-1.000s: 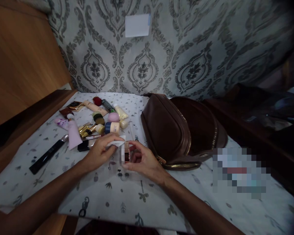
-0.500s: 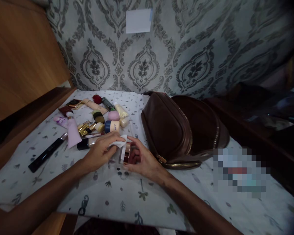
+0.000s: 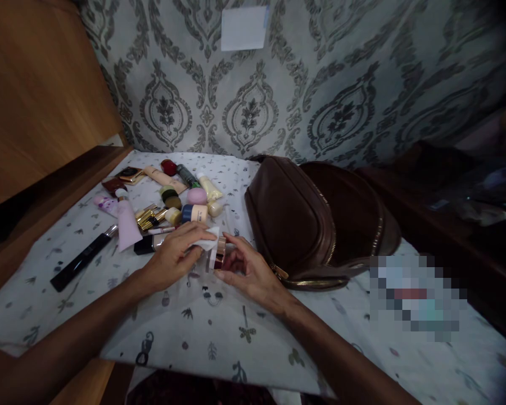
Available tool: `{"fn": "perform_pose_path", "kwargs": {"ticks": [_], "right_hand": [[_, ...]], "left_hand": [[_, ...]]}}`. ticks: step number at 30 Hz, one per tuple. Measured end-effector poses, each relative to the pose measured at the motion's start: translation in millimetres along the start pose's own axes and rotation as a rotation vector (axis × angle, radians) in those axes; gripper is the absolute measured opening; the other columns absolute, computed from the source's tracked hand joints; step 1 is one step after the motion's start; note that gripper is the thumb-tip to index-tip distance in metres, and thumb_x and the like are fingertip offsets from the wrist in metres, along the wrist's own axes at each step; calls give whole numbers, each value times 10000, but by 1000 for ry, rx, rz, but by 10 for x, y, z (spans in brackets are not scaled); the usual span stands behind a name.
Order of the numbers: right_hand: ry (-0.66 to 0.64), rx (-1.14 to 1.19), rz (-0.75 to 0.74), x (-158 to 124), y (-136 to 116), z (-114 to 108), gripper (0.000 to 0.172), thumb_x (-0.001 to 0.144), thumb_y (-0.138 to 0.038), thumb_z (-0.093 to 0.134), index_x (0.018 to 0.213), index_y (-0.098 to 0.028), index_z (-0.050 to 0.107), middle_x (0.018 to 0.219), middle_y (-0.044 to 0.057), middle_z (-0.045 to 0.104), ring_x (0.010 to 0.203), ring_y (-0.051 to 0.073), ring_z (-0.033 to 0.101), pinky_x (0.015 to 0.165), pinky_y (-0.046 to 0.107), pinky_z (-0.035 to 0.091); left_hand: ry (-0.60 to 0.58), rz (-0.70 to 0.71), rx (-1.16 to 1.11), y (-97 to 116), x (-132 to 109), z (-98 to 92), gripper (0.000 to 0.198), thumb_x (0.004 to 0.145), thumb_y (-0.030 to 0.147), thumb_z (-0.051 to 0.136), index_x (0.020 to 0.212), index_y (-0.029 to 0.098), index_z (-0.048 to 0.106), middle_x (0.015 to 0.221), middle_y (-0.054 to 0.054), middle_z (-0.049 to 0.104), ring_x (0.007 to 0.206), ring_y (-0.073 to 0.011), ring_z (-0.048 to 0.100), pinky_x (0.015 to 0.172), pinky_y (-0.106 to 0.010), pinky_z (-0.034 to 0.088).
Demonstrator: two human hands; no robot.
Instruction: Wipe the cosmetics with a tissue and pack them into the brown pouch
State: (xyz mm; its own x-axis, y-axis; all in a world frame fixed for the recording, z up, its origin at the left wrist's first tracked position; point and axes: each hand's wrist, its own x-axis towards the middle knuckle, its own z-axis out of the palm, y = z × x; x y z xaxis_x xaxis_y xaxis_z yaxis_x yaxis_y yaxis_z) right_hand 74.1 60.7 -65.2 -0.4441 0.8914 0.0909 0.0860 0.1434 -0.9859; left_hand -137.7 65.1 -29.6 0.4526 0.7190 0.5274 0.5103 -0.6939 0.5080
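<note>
My left hand (image 3: 177,254) pinches a folded white tissue (image 3: 209,241) against a small cosmetic jar. That jar (image 3: 220,253), with a clear side and a shiny rose-gold band, lies tilted in my right hand (image 3: 248,269), between thumb and fingers. Just beyond the hands stands a blue-and-cream jar (image 3: 195,214). A foundation bottle with a black cap (image 3: 145,244) lies partly hidden behind my left hand. To its left rest a pale pink tube (image 3: 127,225) and a black-handled brush (image 3: 84,260).
A brown leather bag (image 3: 290,216) sits unzipped right of my hands. Several cosmetics, including a pink rounded item (image 3: 197,196) and a cream tube (image 3: 209,188), spread over the patterned cloth (image 3: 211,332). A blurred-out item (image 3: 419,295) lies at the right.
The camera view has shifted slightly. Both hands keep their grip, with the tissue still against the jar; the jar's tilt differs a little.
</note>
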Motion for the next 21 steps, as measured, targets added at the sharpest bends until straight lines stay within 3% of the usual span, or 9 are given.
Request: {"fn": "perform_pose_path", "kwargs": {"ticks": [3,7,10,15,21], "right_hand": [[-13,-5,9,1,-23,-10,768,813,-406,727,1457,-247,340,1023,51,591,766,161,565,767,371,501],[-6,11,-45,7,-33,-7,605,863,-434,668,1383,-270,405,1230,80,552,795,147,560,745,333,497],[-2,28,-26,17,0,-7,613,871,-436,656,1398,-256,399,1108,63,590,793,157,566,733,331,498],[15,26,50,32,39,-5,841,723,-284,794,1446,-229,369,805,-16,562,764,175,567,776,366,505],[83,21,29,36,17,22,761,731,-265,768,1402,-208,414,792,-12,568,755,182,573,767,378,504]], "left_hand": [[6,29,27,11,4,-6,334,863,25,459,1094,195,629,1114,-67,642,1087,-202,612,922,-365,504],[21,102,96,22,-5,5,330,882,24,453,1106,203,617,1136,-72,631,1076,-203,611,895,-365,515],[34,149,144,27,-27,20,332,893,24,449,1123,199,612,1168,-83,608,1099,-201,594,914,-365,511],[43,155,153,17,-53,40,368,893,5,448,1157,201,614,1204,-91,578,1147,-200,566,956,-359,495],[54,180,171,13,-69,66,408,884,0,455,1192,220,609,1207,-93,568,1126,-210,567,928,-378,509]]}}
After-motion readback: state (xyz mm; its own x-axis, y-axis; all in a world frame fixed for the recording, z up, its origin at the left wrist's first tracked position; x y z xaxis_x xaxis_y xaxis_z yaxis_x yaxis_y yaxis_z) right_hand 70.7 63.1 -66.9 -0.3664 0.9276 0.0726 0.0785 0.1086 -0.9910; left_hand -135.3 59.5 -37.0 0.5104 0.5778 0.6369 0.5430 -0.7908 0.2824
